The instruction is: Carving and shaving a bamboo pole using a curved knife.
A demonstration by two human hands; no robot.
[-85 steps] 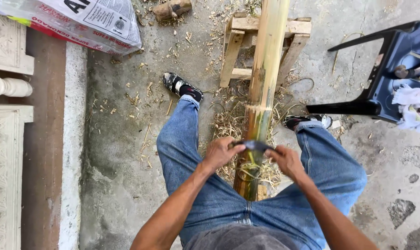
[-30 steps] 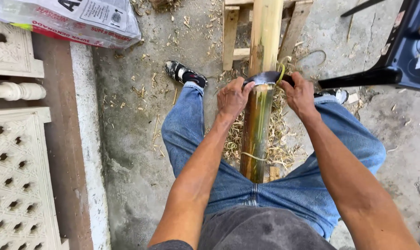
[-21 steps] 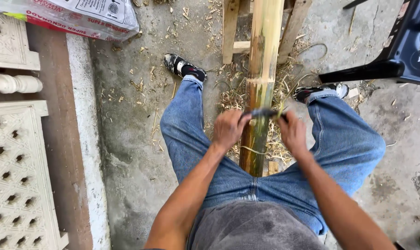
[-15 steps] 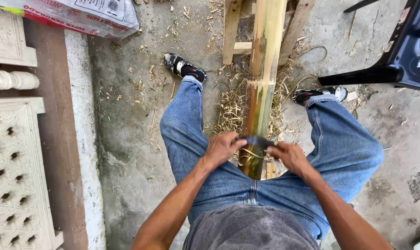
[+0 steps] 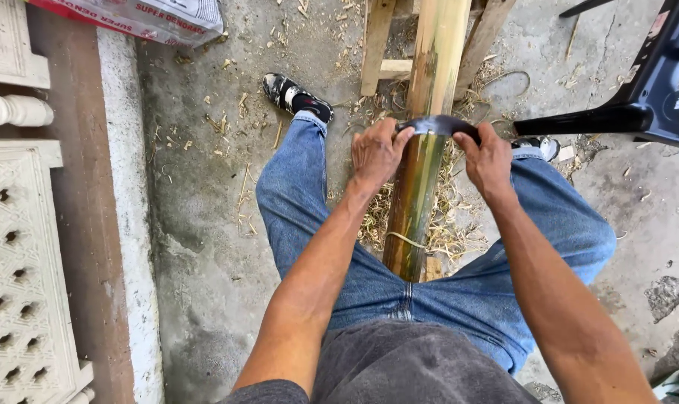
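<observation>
From the head camera, the left hand (image 5: 377,153) is curling its fingers tight around one end of a dark curved blade (image 5: 438,125), and the right hand (image 5: 489,158) is gripping the other end the same way. The blade is lying across a bamboo pole (image 5: 422,161) that is running between the person's knees toward a wooden stand (image 5: 377,45). Shavings (image 5: 448,224) are littering the concrete floor (image 5: 205,187); a dark chair (image 5: 639,97) is standing close on the right, a white carved panel (image 5: 21,254) well off on the left.

head camera, looking steeply down, close over lap
</observation>
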